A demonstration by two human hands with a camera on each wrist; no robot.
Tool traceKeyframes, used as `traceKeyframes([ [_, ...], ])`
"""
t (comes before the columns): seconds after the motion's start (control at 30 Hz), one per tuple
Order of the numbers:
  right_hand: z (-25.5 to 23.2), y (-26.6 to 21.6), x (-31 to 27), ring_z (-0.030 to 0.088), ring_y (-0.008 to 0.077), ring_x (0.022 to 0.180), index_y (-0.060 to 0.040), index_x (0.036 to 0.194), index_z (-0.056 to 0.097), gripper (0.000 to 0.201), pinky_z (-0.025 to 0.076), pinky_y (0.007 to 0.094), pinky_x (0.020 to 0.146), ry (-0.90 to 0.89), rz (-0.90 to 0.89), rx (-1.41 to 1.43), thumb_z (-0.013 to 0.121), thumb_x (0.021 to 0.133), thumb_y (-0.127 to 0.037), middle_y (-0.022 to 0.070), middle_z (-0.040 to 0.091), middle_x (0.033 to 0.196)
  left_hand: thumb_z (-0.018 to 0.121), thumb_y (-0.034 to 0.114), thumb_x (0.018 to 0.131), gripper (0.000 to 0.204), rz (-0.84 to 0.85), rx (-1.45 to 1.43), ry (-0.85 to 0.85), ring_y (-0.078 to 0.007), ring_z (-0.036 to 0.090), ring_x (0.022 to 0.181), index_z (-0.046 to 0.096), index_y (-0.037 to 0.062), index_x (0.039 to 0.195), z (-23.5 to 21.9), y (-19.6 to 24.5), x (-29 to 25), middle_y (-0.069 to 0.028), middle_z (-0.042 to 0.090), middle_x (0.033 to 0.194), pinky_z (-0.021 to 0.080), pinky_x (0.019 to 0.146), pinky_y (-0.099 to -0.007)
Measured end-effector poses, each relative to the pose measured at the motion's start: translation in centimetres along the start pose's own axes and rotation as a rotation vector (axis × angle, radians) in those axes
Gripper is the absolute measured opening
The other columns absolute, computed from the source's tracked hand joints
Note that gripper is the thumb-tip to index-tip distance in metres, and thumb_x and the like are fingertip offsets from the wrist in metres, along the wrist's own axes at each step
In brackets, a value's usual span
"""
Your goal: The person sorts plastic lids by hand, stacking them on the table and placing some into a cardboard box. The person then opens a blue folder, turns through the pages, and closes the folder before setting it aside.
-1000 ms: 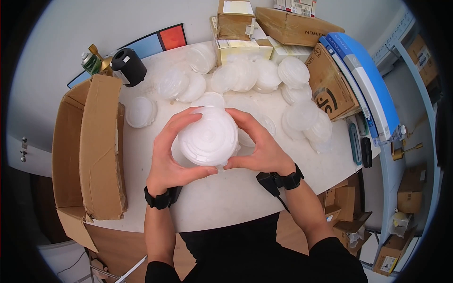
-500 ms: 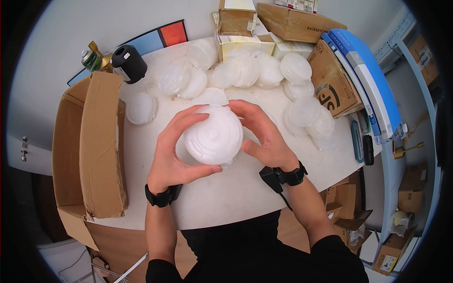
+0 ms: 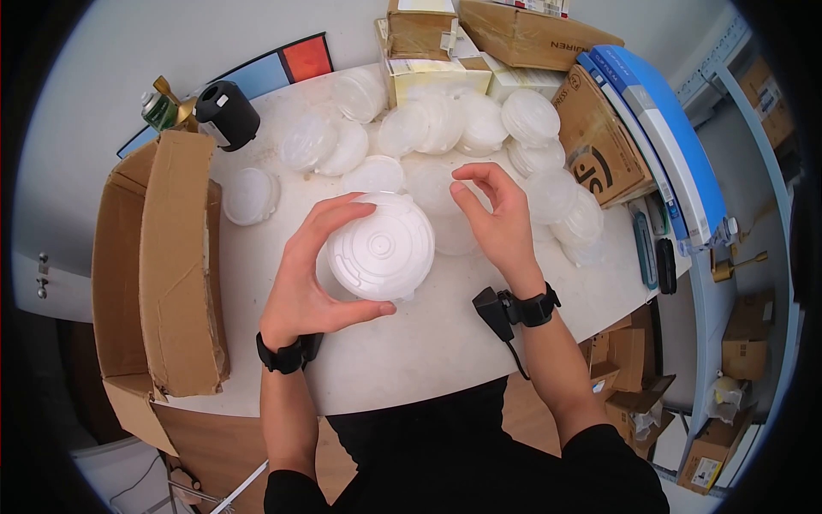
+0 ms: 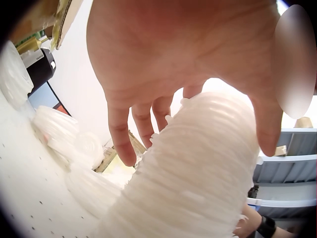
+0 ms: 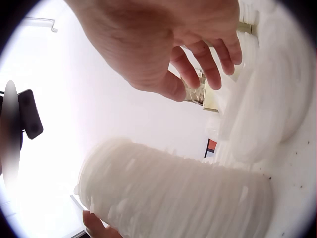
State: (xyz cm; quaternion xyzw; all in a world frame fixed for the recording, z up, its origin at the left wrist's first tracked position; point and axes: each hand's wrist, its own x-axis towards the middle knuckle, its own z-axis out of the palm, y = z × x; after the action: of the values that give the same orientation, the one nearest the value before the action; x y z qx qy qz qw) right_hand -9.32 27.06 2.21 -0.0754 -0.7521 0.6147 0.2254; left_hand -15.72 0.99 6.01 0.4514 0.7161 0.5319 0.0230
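Note:
A tall stack of translucent white plastic lids (image 3: 382, 248) stands on the table near the front, its round top facing up. My left hand (image 3: 300, 283) curves round the upper end, thumb on the near side and fingers on the far side. In the left wrist view the many stacked rims (image 4: 193, 173) show below the palm. My right hand (image 3: 503, 231) is off to the right of the stack, raised, its fingers loosely bent with nothing between them. The right wrist view shows a gap between that hand (image 5: 173, 54) and the stack.
More stacks of lids (image 3: 484, 124) crowd the back and right of the table (image 3: 411, 364). An open cardboard box (image 3: 180, 265) stands at the left edge, with a black canister (image 3: 227, 116) behind it. Boxes (image 3: 531, 38) and blue binders (image 3: 659, 137) line the back right.
My right hand has let go of the stack and moved away to the right and upward. My left hand keeps hold of the stack, whose top has tilted slightly.

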Motion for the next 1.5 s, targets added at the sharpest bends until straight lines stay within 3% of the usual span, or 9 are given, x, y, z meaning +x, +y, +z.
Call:
traceKeyframes([
  [0.43,-0.4,0.7,-0.5,0.05,0.0355,0.139,-0.0067,0.119,0.064,0.039,0.042,0.0421,0.112,-0.2,0.008,-0.38,0.075,0.081,-0.013,0.0176,0.051,0.15,0.096,0.016,0.059,0.096,-0.162,-0.063,-0.058,-0.0322,0.058,0.132,0.051,0.0094,0.144,0.3,0.7,-0.4,-0.0162,0.057,0.145,0.044,0.113,-0.0431],
  [0.57,-0.5,0.2,-0.4,0.052,0.0355,0.138,-0.0061,0.115,0.063,0.036,0.043,0.0413,0.111,-0.213,0.033,-0.403,0.073,0.081,-0.01,0.0178,0.052,0.149,0.096,0.016,0.06,0.096,-0.163,-0.054,-0.051,-0.031,0.059,0.131,0.05,0.0086,0.144,0.3,0.5,-0.3,-0.0157,0.058,0.144,0.045,0.112,-0.0424],
  [0.63,-0.5,0.2,-0.4,0.061,0.0331,0.125,-0.0052,0.11,0.062,0.031,0.047,0.0376,0.107,-0.183,0.019,-0.429,0.074,0.081,-0.011,0.0155,0.059,0.139,0.098,0.015,0.057,0.102,-0.228,-0.102,-0.082,-0.0237,0.053,0.133,0.047,0.0058,0.145,0.2,0.5,-0.4,-0.0118,0.054,0.14,0.041,0.114,-0.0386],
  [0.77,-0.6,0.2,-0.1,0.066,0.0274,0.112,-0.0045,0.11,0.063,0.027,0.05,0.035,0.102,-0.162,0.094,-0.329,0.072,0.085,-0.009,0.0112,0.066,0.127,0.098,0.015,0.058,0.102,-0.234,-0.102,-0.081,-0.0237,0.053,0.132,0.047,0.0058,0.145,0.2,0.7,-0.3,-0.0114,0.054,0.139,0.04,0.114,-0.0381],
  [0.87,-0.4,0.2,0.1,0.067,0.02,0.104,-0.0032,0.115,0.065,0.025,0.051,0.0321,0.098,-0.077,-0.078,-0.138,0.068,0.09,-0.004,0.0073,0.068,0.12,0.098,0.015,0.058,0.102,-0.242,-0.076,-0.08,-0.0239,0.053,0.132,0.047,0.0056,0.145,0.3,0.9,-0.1,-0.0116,0.054,0.14,0.04,0.114,-0.0383],
  [0.97,-0.2,-1.4,-0.2,0.065,0.0173,0.109,-0.0023,0.122,0.066,0.028,0.051,0.0328,0.1,-0.052,0.018,0.082,0.064,0.094,0.001,0.0069,0.068,0.124,0.097,0.017,0.06,0.097,-0.204,-0.078,-0.051,-0.0312,0.058,0.132,0.05,0.0087,0.145,0.5,0.6,-0.2,-0.015,0.058,0.143,0.044,0.113,-0.0426],
  [1.27,0.4,-2.5,-1.1,0.047,0.0321,0.142,-0.0036,0.126,0.068,0.042,0.039,0.0424,0.116,-0.33,-0.432,0.175,0.051,0.092,0.014,0.0182,0.044,0.156,0.099,0.017,0.058,0.118,-0.22,-0.101,-0.063,-0.0285,0.05,0.139,0.037,0.0051,0.158,0.8,0.6,0.0,-0.0162,0.051,0.15,0.038,0.118,-0.0432],
  [1.33,0.4,-2.5,-1.1,0.045,0.0376,0.145,-0.0035,0.126,0.069,0.043,0.035,0.0464,0.119,-0.454,-0.464,0.124,0.054,0.089,0.01,0.0198,0.042,0.159,0.096,0.02,0.064,0.114,-0.166,-0.064,-0.064,-0.0359,0.054,0.138,0.034,0.0085,0.159,0.8,0.8,0.3,-0.0197,0.053,0.151,0.042,0.116,-0.0447],
  [1.5,0.2,-3.5,-1.3,0.043,0.0387,0.146,-0.0051,0.127,0.07,0.039,0.034,0.0485,0.119,-0.536,-0.385,0.177,0.064,0.088,-0.007,0.0222,0.039,0.162,0.098,0.018,0.062,0.123,-0.182,-0.112,-0.058,-0.032,0.052,0.138,0.028,0.0063,0.162,1.0,0.4,0.2,-0.0177,0.053,0.15,0.04,0.117,-0.0435],
])
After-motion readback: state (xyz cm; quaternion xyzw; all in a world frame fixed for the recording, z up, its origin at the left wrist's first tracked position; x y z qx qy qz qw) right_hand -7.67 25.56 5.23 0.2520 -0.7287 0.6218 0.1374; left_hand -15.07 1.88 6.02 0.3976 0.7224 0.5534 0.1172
